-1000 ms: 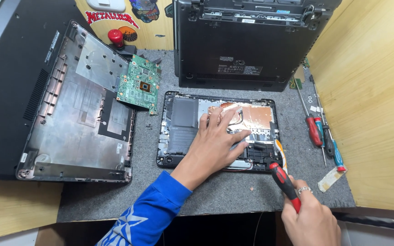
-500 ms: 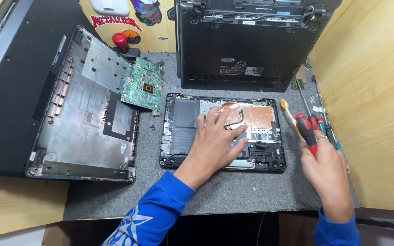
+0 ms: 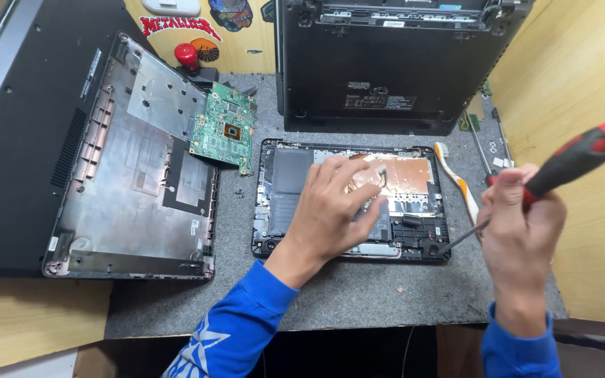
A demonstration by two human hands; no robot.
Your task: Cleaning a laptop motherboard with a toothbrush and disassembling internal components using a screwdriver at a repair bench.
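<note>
since approx 1 s ago the right hand [image 3: 519, 234] has lifted, then come back; its fingers are clenched on the red-black screwdriver [image 3: 568, 162], tip at the btm-right corner of the open laptop base [image 3: 351, 199] on the bench. left hand [image 3: 334, 206] stays flat on it, fingers released, grasping nothing. looks like work on that corner goes on. the screw under the tip is too small to make out.
</note>
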